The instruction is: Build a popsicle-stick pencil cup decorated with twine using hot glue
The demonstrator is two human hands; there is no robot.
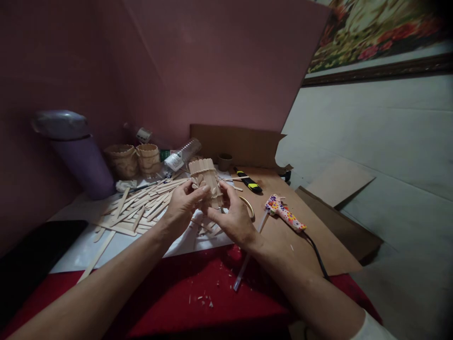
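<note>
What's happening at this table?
A person holds a small wooden-stick cup up off the table, left grip on one side, right grip on the other. Loose sticks are spread below and to the left. On the right, a flower-patterned glue gun and a utility knife lie on cardboard, neither in hand.

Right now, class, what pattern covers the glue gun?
The glue gun has multicoloured flowers on a pale ground; head view.

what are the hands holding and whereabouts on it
A cup-shaped wooden-stick piece, held between both hands: the left hand at its left side, the right hand at its lower right side.
</note>
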